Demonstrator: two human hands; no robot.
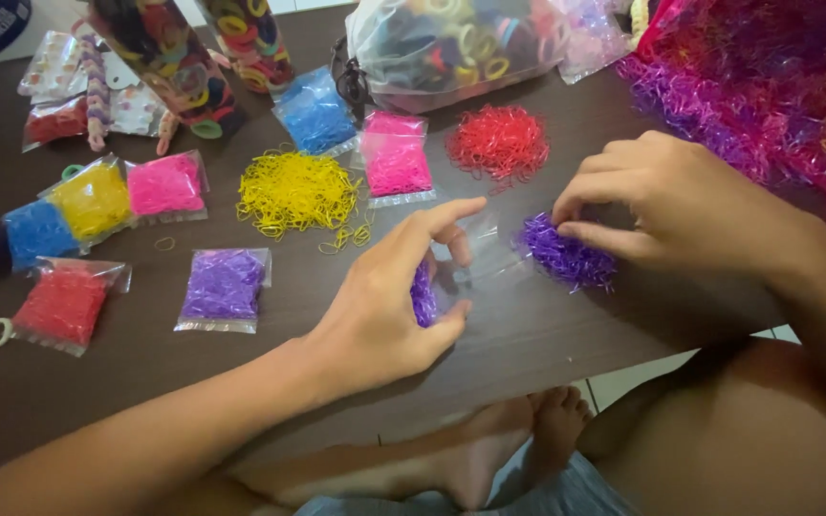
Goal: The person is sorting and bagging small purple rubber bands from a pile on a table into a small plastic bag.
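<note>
Head view: left hand point(389, 306) holds a small clear plastic sachet point(466, 263) w/ its mouth facing right, thumb and fingers curled shut on the near-left end, where a few tiny purple elastic bands point(423, 294) already sit; index finger stretched out along the far edge. Right hand point(681, 205) is just right of it, fingertips pinched onto a loose heap of purple elastic bands point(566, 253) on the dark brown table point(528, 334). Heap lies right of the sachet mouth, nearly touching; sachet's long axis runs left-right, toward the heap. Right hand is nearer the heap. 1 filled purple sachet point(224, 287) lies left.
</note>
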